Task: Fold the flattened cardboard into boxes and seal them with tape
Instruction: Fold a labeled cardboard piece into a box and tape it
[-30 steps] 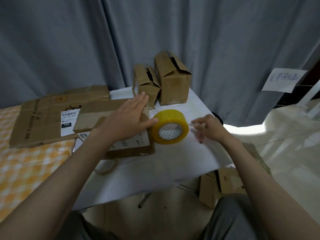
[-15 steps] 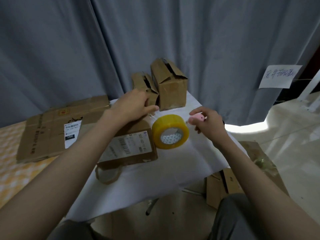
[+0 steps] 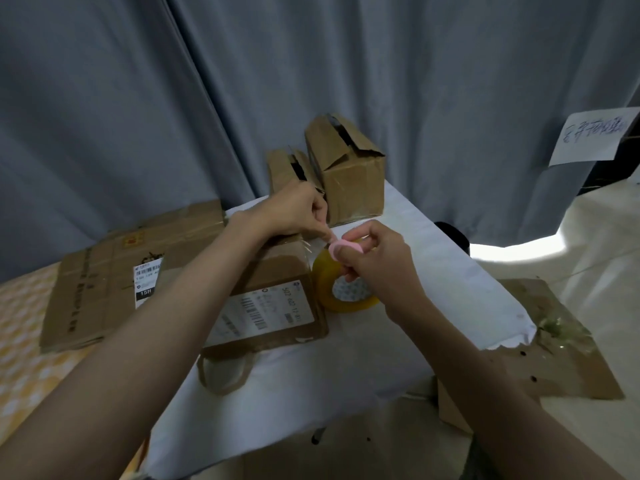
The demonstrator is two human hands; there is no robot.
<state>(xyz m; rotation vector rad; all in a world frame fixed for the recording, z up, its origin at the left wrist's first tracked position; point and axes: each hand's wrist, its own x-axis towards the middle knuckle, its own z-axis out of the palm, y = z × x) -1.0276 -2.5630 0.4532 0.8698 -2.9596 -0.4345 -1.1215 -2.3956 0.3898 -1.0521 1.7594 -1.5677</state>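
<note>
A yellow tape roll stands on edge on the white table, right of a flattened cardboard piece with a shipping label. A clear strip of tape stretches from the roll up to my left hand, which pinches its end above the cardboard's far edge. My right hand is directly over the roll and grips a small pink cutter, held close to the strip. Two folded boxes, a small one and a taller one, stand at the table's back.
Larger flattened cardboard lies at the left over a yellow checked surface. A brown paper handle pokes out under the labelled piece. More cardboard lies on the floor at the right. A grey curtain hangs behind.
My left hand lifted off the flat cardboard and curled into a pinch on the tape end. My right hand picked up the pink cutter and moved left over the roll.
</note>
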